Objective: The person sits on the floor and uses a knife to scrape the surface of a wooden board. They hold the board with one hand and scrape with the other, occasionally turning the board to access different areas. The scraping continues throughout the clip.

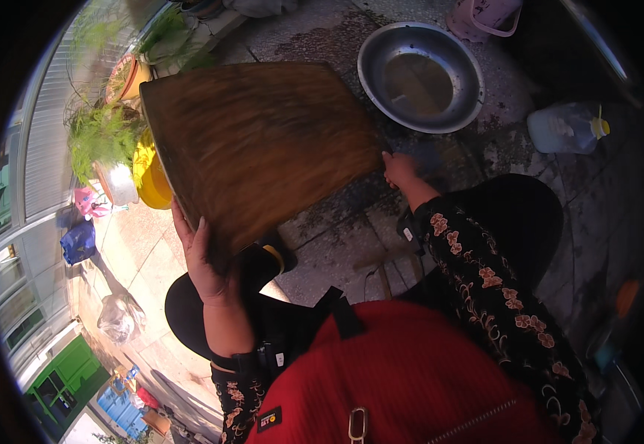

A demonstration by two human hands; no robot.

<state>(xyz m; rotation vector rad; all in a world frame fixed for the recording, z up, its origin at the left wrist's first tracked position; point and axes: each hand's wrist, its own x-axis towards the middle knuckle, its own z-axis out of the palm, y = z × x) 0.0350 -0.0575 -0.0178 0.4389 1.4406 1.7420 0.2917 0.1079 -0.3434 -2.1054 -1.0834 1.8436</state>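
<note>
A large brown wooden board (266,133) is raised and tilted above my knees, its surface streaked with dark stains and partly blurred. My left hand (208,266) holds its lower left edge, thumb on the near face. At the right corner, the fingers of my right hand (399,169) are closed on the board's edge. Just beyond that corner, a wide metal basin (369,80) stands on the floor with murky water (419,83) in it. What lies behind the board is hidden.
Potted feathery plants (102,133) and a yellow bucket (152,180) stand left. A pink bucket (483,19) is at the top right, and a plastic jug (563,129) with a yellow cap lies below it. Wet patches darken the tiled floor (333,244). A plastic bag (119,319) rests lower left.
</note>
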